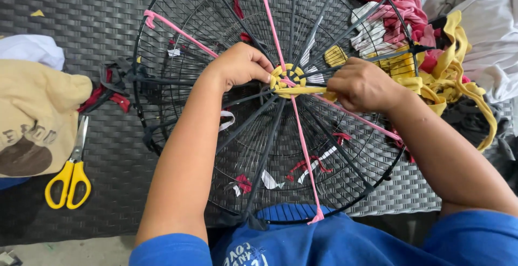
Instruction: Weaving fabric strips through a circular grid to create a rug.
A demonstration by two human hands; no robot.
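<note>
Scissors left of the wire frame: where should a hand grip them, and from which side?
Grip the scissors by the yellow handle loops, coming from the near side. They lie flat on the woven mat, loops toward the person, blades pointing away beside a tan cloth, so the loops are unobstructed.

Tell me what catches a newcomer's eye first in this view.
A big round black wire frame fills the middle, strung with pink and dark fabric strips as spokes. At its hub, the left hand steadies a small yellow woven centre while the right hand pulls a yellow fabric strip. Yellow-handled scissors lie at lower left.
</note>
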